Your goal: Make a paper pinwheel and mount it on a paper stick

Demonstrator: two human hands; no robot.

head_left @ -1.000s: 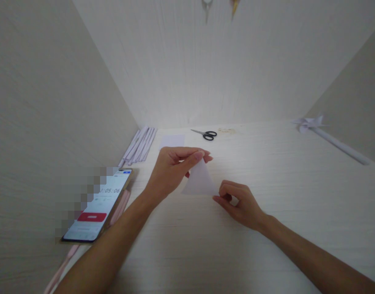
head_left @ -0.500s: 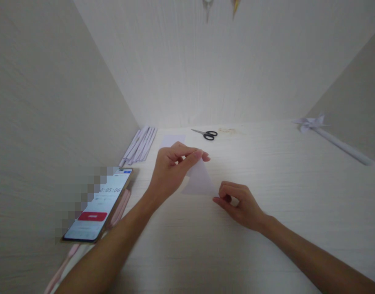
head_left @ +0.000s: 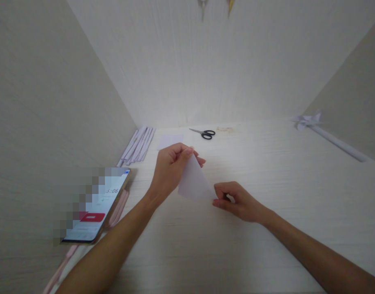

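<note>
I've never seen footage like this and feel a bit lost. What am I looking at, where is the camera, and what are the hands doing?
There is no machine here: a person works with bare hands, and the single picture comes from a camera worn on their head, looking forward and down. The left hand pinches the top corner of a white paper triangle; the right hand pinches its lower right corner. On the pale table lie scissors at the back, a bundle of paper strips on the left, a phone nearer the left arm, and a paper pinwheel on the far right.
</note>
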